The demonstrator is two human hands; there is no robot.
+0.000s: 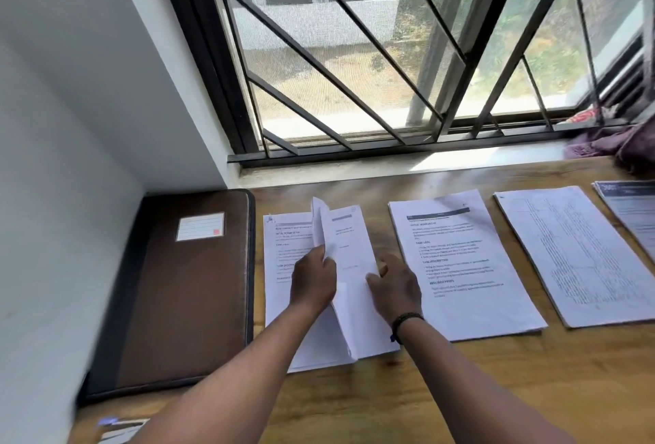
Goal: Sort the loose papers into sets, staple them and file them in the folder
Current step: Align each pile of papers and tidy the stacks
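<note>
- The brown wooden desk [496,390] ran under the barred window, and the dark brown leather-look zip folder [184,287] lay closed at 9 o'clock from the hands, long axis running away from the person, a blank white label with a small red square on its cover.
- The leftmost white printed paper set [283,294] lay just beside the folder, long axis pointing to 12 o'clock; three more paper stacks sat in a row toward 3 o'clock.
- The second set [464,266] showed headings readable as "TASK GOAL", "TASK DESCRIPTION" and "REQUIRED PROPS"; finer print was too blurred.
- The left hand [313,282] pinched the lifted white sheets [349,266] at their left edge, fingers curled round them.
- The right hand [395,287] lay on the sheets' right edge, thumb and fingers seemingly nipping it.
- Filing looked to need a carry toward 9 o'clock; the left hand was nearer.
</note>
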